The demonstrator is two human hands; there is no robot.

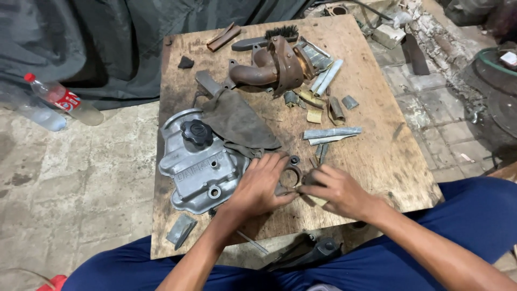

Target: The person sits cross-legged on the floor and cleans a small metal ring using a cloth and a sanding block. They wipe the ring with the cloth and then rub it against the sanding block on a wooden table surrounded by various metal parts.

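Note:
My left hand (259, 186) rests on a small dark metal bracket with a round hole (291, 173) near the front of the wooden board (377, 156), fingers pressing it down. My right hand (335, 188) pinches a small piece against the same part from the right; what it pinches is mostly hidden. Just left of my left hand lies a silver engine valve cover (196, 167) with a black round cap (196, 132). A dark cloth (237, 119) drapes over the cover's upper edge.
A rusty pipe-shaped casting (272, 67) and a brush (269, 36) sit at the board's far side, with metal strips (331, 132) and scraps around. A grey block (182, 229) lies at the front left edge. Plastic bottles (64, 99) lie on the concrete floor at left.

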